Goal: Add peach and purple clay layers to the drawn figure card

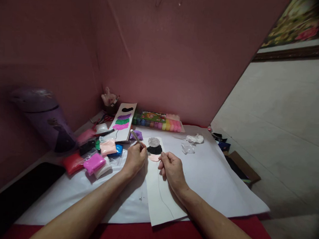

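My left hand [135, 158] is closed around a slim silver pen-like tool [136, 136], its lower end close to the soft clay on a white paper strip [158, 199]. On that strip sit three stacked bands of clay: grey clay [153, 142], black clay [154, 149] and peach clay [154, 157]. A thin drawn line runs down below them. My right hand [172, 167] rests at the strip's right side, thumb and forefinger pinched at the edge of the peach clay. Whether anything is between those fingertips is hidden.
Several clay packets [94, 163] lie on the left, near a purple bottle [48, 121] and a black slab [29, 184]. Behind stand a second card [125, 118] with coloured bands and a clay pack [156, 121]. Crumpled white material [195, 138] and clear plastic [187, 148] lie right.
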Demonstrator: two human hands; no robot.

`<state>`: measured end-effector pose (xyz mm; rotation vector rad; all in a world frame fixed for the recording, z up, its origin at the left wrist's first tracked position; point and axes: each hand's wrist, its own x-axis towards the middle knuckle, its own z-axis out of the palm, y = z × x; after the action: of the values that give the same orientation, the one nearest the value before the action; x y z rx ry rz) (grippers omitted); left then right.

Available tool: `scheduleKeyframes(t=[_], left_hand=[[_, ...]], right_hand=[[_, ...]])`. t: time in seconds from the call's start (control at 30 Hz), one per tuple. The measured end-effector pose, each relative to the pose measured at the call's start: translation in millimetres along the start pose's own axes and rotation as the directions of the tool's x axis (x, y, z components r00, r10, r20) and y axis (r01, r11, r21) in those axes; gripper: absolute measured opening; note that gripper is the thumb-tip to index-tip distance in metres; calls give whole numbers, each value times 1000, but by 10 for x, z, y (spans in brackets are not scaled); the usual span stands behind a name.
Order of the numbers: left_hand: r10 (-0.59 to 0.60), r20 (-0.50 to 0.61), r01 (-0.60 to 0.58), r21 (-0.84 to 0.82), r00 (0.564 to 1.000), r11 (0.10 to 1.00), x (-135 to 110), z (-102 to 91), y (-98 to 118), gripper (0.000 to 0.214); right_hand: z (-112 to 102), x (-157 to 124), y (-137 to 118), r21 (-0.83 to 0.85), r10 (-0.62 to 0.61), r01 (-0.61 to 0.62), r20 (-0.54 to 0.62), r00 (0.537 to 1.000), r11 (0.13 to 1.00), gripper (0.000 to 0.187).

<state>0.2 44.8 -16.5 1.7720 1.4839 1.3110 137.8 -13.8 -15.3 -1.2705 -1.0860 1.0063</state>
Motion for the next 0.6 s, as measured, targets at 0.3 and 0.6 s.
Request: scheduleKeyframes(t=[0.3, 0.6], left_hand=[[-45, -46, 42, -68, 998, 997, -31, -39, 17, 18], [6, 100, 10, -161, 995, 987, -44, -10, 26, 15]], right_hand=[[0, 3, 11, 18, 10, -10, -3, 1000, 1000, 36], [-1, 5, -2, 3, -3, 3, -6, 1000, 1000, 34]])
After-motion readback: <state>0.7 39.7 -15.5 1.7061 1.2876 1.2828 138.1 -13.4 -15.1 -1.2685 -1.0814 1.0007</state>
